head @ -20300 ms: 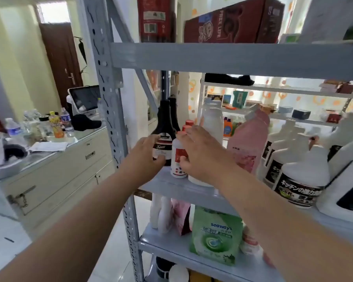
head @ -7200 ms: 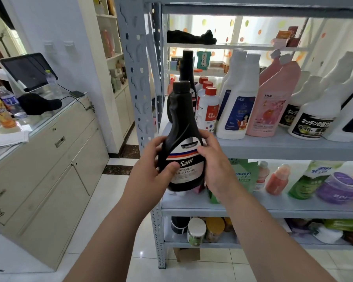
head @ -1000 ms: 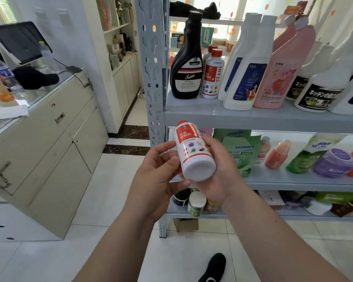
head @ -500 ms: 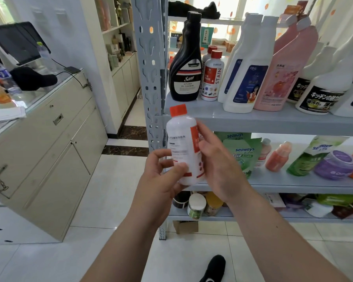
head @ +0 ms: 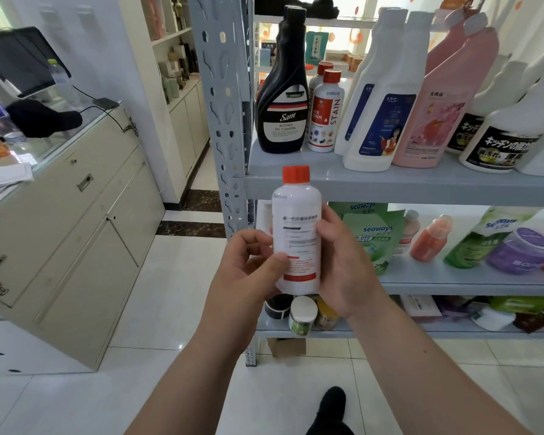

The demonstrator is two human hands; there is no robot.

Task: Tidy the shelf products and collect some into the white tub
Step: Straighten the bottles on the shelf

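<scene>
I hold a small white stain-remover bottle [head: 296, 233] with an orange-red cap upright in front of the grey metal shelf [head: 390, 183], its back label facing me. My left hand [head: 248, 265] grips its left side and my right hand [head: 346, 265] its right side. On the shelf above stand a black Sam kitchen-cleaner bottle [head: 283, 98], two more red-capped stain bottles [head: 325, 114], tall white bottles [head: 383, 98], a pink bottle [head: 443, 102] and white spray bottles [head: 509, 133]. No white tub is in view.
The lower shelf holds green seaways pouches [head: 374, 237], orange bottles [head: 431, 240] and a purple jar [head: 522, 252]; jars [head: 302, 315] sit on the bottom shelf. A beige cabinet counter [head: 76, 215] with a monitor [head: 22, 61] stands at left. White tile floor and my black shoe [head: 333, 409] lie below.
The bottle went from tilted with its base toward me to upright, and it has turned so its back label faces me. Both hands stay on it.
</scene>
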